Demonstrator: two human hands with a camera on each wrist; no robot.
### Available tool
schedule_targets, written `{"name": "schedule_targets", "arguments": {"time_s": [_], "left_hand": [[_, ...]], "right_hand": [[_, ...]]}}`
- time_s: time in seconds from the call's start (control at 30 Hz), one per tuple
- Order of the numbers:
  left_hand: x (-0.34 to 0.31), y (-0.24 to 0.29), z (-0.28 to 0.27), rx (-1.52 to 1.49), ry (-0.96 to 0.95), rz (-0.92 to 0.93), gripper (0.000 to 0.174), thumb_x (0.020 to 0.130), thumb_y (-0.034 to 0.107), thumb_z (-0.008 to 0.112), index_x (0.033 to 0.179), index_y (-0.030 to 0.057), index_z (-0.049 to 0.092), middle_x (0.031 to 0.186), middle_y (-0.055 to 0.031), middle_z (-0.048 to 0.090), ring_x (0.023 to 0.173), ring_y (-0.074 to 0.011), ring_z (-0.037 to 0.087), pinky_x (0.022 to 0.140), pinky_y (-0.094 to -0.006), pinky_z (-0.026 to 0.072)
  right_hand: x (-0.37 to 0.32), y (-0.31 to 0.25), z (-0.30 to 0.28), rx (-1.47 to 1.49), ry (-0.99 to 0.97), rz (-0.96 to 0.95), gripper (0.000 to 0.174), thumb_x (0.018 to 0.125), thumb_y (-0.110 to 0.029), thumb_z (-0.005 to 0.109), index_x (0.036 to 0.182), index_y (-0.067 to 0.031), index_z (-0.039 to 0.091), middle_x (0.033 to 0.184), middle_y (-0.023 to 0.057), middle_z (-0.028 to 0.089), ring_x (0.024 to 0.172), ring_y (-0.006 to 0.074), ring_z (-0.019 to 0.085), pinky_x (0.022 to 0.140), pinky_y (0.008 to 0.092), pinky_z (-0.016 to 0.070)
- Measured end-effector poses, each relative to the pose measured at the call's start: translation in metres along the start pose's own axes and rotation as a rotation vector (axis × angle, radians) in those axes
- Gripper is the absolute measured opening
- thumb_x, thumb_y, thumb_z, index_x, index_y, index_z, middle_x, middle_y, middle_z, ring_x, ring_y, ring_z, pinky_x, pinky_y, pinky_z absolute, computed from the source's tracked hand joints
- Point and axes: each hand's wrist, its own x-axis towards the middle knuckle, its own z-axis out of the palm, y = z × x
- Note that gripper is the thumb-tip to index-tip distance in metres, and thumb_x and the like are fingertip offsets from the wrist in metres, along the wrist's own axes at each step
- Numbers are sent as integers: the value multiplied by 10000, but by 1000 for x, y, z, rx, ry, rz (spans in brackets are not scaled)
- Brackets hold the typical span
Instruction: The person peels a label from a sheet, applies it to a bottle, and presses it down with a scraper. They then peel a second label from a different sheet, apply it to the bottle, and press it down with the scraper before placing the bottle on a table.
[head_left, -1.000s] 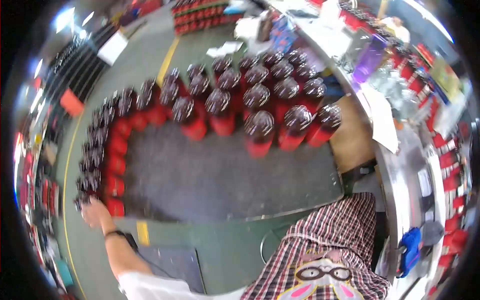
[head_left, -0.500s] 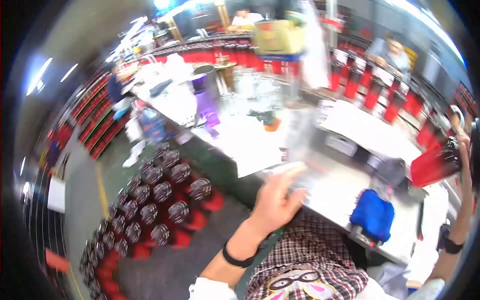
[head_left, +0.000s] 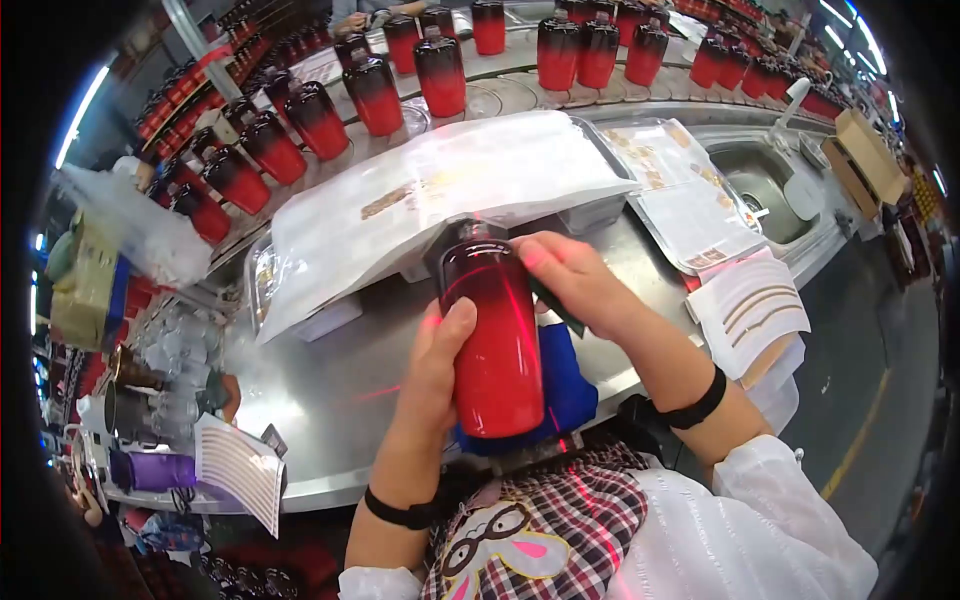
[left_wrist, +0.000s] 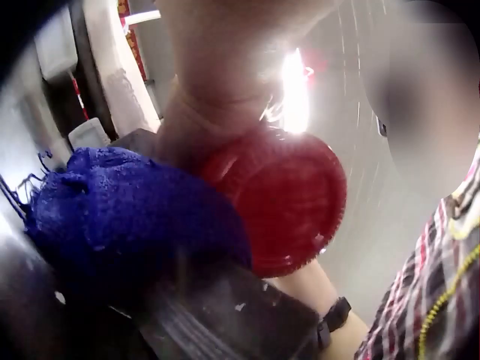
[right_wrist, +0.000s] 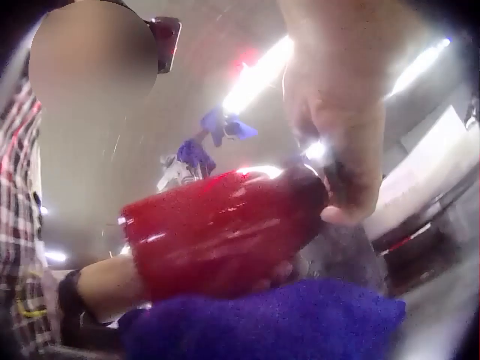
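Observation:
Upright between the hands in the head view is a glossy bottle [head_left: 497, 350], red below and black at its shoulder. My left hand [head_left: 425, 375] grips its left side, thumb across the front. With the fingers partly hidden, my right hand [head_left: 585, 290] holds the bottle near its neck; a dark green flat piece [head_left: 558, 306] shows under that hand. A blue cloth [head_left: 575, 385] lies behind and below the bottle. The left wrist view shows the bottle's round red base [left_wrist: 281, 202] beside the cloth [left_wrist: 127, 210]. In the right wrist view, fingers touch the bottle's dark end [right_wrist: 304, 191].
White sheets cover trays [head_left: 450, 185] across the metal counter [head_left: 350, 400]. Several red-black bottles [head_left: 440, 75] stand along the conveyor behind. To the right are a sink [head_left: 765, 180] and striped sheets [head_left: 755, 310]; a purple container [head_left: 160, 470] is at the left.
The view has swung from the dark table of bottles to the counter. My right hand has brought a bottle in front of my body, and my left hand has taken hold of its side.

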Motion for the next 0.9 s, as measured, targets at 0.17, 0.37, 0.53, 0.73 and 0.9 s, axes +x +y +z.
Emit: {"name": "schedule_targets", "arguments": {"time_s": [0.17, 0.37, 0.53, 0.73, 0.9], "left_hand": [[-11, -7, 8, 105, 203, 26, 496, 979, 385, 570, 1286, 5, 485, 1106, -127, 648, 922, -172, 677, 802, -316, 571], [-2, -5, 4, 110, 223, 46, 528, 969, 346, 595, 1329, -6, 436, 1184, -143, 610, 1002, -201, 648, 859, -331, 549], [-7, -24, 6, 612, 382, 254, 682, 964, 259, 604, 1490, -26, 275, 1353, -167, 514, 1198, -227, 542, 1020, -344, 435], [-14, -24, 2, 644, 319, 334, 829, 950, 406, 612, 1528, -24, 203, 1416, -185, 454, 1269, -255, 484, 1072, -378, 378], [-12, -34, 0, 702, 325, 398, 858, 974, 573, 477, 1520, -35, 213, 1476, -199, 378, 1330, -282, 440, 1111, -406, 353]], "right_hand": [[1, 2, -1, -125, -78, -54, 425, 1046, -344, 471, 1248, 12, 583, 978, 49, 645, 814, 93, 580, 694, 256, 497], [16, 16, 3, -223, -62, -227, 407, 1037, -301, 487, 1291, 11, 556, 1018, 96, 636, 855, 149, 605, 712, 279, 513], [-13, -20, -39, -551, -203, -348, 373, 971, -179, 591, 1300, -5, 562, 1178, 164, 591, 937, 282, 642, 853, 372, 519], [-5, -45, -164, -1102, 151, -421, 240, 889, -47, 603, 1117, -21, 673, 1064, 153, 641, 991, 335, 618, 860, 401, 508], [58, -10, -299, -1685, 102, 224, 249, 888, -138, 573, 1066, -64, 730, 1018, 203, 686, 982, 390, 648, 881, 443, 517]]}}
